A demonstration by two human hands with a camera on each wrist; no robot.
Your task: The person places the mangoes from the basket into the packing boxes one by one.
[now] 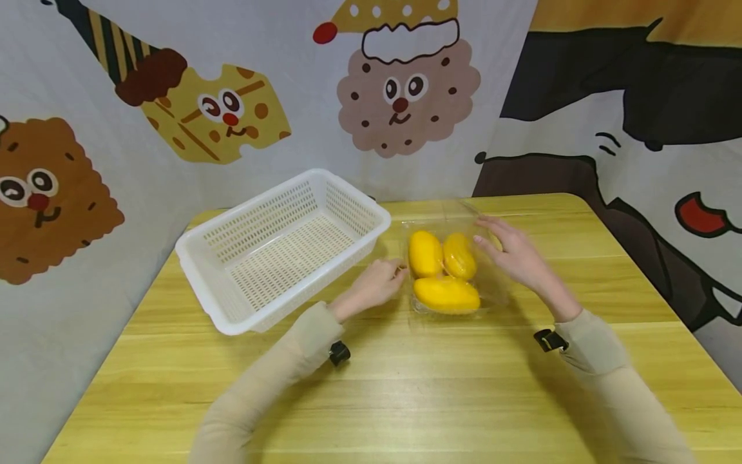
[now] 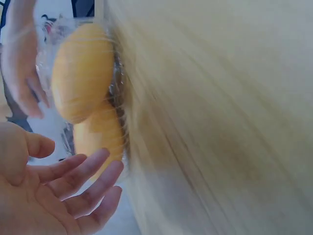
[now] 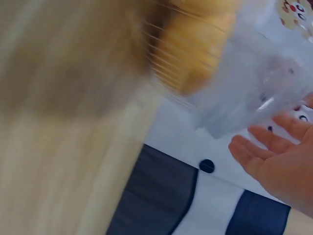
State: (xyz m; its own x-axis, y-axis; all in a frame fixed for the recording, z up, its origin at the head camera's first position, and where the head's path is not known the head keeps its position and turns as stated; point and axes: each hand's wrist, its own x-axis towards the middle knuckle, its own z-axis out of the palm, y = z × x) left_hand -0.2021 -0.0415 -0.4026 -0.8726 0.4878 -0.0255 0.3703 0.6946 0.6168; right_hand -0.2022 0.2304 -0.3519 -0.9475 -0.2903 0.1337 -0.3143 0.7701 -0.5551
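A clear plastic box (image 1: 491, 287) sits on the table with three yellow mangoes inside: an upright one (image 1: 426, 253) at left, another (image 1: 460, 256) at right and one lying crosswise (image 1: 446, 294) in front. My left hand (image 1: 373, 285) is at the box's left side, its fingers loosely bent with nothing between them in the left wrist view. At the far right corner, my right hand (image 1: 516, 254) reaches over the box with extended fingers. In the right wrist view, its fingertips are close to a clear plastic flap (image 3: 244, 105) beyond the mangoes.
To the left of the box stands a white perforated basket (image 1: 278, 306), with no contents showing. Both rest on a wooden table (image 1: 406, 399). Behind the table's far edge hangs a cloth (image 1: 313, 129) printed with cartoon food.
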